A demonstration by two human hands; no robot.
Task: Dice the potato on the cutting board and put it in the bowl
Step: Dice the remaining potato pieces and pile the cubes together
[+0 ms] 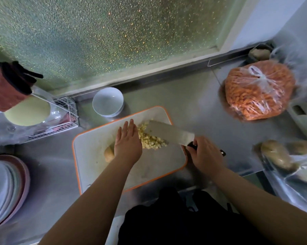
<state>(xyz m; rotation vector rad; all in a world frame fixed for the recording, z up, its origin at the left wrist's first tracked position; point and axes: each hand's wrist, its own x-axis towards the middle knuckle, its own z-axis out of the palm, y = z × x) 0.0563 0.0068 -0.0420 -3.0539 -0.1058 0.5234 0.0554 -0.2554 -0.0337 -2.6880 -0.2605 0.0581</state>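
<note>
A white cutting board (96, 147) with an orange rim lies on the steel counter. A pile of pale diced potato (151, 139) sits on it between my left hand (128, 142) and a wide cleaver (170, 133). My left hand is flat, fingers together, pressed against the pile's left side. My right hand (205, 152) grips the cleaver's black handle, the blade tilted against the pile's right side. An uncut potato piece (108, 153) lies just left of my left wrist. An empty white bowl (107, 101) stands behind the board.
A bag of orange pieces (259, 91) sits at the back right. Whole potatoes in a clear bag (280, 156) lie at the right. Stacked plates (5, 190) are at the left edge, a wire rack (67, 117) and a cloth (5, 85) behind them.
</note>
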